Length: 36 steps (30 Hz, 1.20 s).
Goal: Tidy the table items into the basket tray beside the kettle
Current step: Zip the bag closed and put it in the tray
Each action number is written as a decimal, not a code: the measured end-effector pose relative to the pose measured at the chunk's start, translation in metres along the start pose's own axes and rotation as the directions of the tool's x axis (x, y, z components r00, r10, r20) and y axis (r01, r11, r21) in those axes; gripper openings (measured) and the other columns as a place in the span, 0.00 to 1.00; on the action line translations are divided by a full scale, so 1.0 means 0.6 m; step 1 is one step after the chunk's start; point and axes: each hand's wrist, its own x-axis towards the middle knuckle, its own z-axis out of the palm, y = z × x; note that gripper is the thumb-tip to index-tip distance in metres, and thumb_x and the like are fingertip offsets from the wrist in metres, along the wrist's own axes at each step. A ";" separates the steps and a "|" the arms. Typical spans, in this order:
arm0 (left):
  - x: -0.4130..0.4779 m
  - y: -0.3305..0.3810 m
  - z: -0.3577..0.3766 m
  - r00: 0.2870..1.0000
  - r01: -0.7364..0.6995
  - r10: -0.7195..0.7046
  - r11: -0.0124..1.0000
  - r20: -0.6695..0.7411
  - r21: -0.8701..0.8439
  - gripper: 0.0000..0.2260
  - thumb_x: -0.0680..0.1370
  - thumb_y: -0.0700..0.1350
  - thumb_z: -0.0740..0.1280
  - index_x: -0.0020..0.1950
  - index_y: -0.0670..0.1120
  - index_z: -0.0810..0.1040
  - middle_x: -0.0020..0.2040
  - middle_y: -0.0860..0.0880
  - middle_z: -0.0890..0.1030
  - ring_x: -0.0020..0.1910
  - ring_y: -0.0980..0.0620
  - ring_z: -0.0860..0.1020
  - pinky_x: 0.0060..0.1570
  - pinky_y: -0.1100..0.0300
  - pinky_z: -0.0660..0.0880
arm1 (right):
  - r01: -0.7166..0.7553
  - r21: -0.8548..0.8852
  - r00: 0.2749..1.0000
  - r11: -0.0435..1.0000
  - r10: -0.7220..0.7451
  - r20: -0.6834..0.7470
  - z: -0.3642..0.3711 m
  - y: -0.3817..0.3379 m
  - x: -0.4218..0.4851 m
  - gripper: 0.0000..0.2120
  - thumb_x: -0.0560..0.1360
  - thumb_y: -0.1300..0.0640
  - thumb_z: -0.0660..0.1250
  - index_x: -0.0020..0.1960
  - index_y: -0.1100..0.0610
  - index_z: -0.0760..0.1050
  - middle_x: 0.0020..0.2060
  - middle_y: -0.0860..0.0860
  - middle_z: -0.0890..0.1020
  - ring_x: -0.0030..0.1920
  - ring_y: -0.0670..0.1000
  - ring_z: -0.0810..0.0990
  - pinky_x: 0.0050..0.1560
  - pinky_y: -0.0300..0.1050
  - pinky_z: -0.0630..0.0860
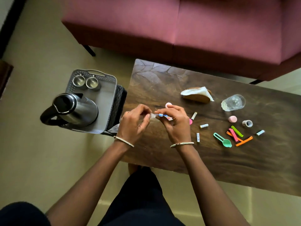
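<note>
Over the left end of the dark wooden table [211, 160], my left hand [135, 121] and my right hand [175, 121] hold one small clear packet [160, 115] between them, with a blue and white piece showing at its middle. Each hand pinches one end of it. The grey basket tray [107, 101] stands left of the table and carries the steel kettle [75, 110] and two steel cups [86, 82]. Loose on the table lie several small batteries [204, 126], coloured clips [236, 135], a green scoop [223, 140], pink caps [232, 119] and a tape roll [247, 123].
A glass tumbler [233, 102] lies at the table's right rear. A wooden napkin holder [197, 95] with white tissue stands behind my hands. A pink sofa [195, 30] runs along the far side. A dark woven basket [119, 105] sits between tray and table.
</note>
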 end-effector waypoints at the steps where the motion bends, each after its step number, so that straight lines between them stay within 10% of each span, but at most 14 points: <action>1: -0.004 0.014 -0.018 0.999 -0.008 0.006 0.999 -0.035 -0.045 0.03 0.78 0.41 0.68 0.51 0.44 0.78 0.46 0.53 0.83 0.44 0.58 0.81 0.45 0.58 0.77 | 0.012 0.001 1.000 1.000 -0.012 -0.013 -0.010 -0.018 -0.002 0.08 0.71 0.61 0.76 0.49 0.53 0.86 0.44 0.48 0.87 0.56 0.54 0.81 0.57 0.53 0.78; 10: -0.048 0.130 -0.125 0.947 -0.098 0.035 0.978 -0.319 -0.185 0.04 0.77 0.45 0.72 0.49 0.46 0.84 0.46 0.54 0.84 0.47 0.58 0.82 0.48 0.51 0.78 | 0.092 0.126 0.990 0.988 -0.077 -0.116 -0.091 -0.184 -0.044 0.10 0.70 0.56 0.78 0.50 0.55 0.85 0.44 0.45 0.84 0.45 0.49 0.84 0.47 0.53 0.81; 19: -0.066 0.220 -0.191 0.932 -0.080 -0.048 0.939 -0.360 -0.334 0.02 0.76 0.40 0.68 0.45 0.42 0.80 0.41 0.51 0.81 0.43 0.57 0.79 0.46 0.69 0.72 | 0.154 0.314 0.981 0.937 -0.109 -0.158 -0.145 -0.289 -0.065 0.06 0.73 0.55 0.75 0.48 0.56 0.85 0.43 0.47 0.87 0.46 0.47 0.85 0.48 0.49 0.81; 36: -0.006 0.261 -0.229 0.654 -0.107 -0.417 0.775 -0.632 -0.622 0.07 0.72 0.42 0.65 0.37 0.52 0.79 0.32 0.55 0.76 0.32 0.57 0.71 0.33 0.63 0.71 | 0.290 -0.007 0.929 0.957 -0.283 -0.238 -0.294 -0.234 0.007 0.03 0.73 0.54 0.71 0.43 0.53 0.80 0.42 0.41 0.82 0.49 0.49 0.80 0.52 0.59 0.75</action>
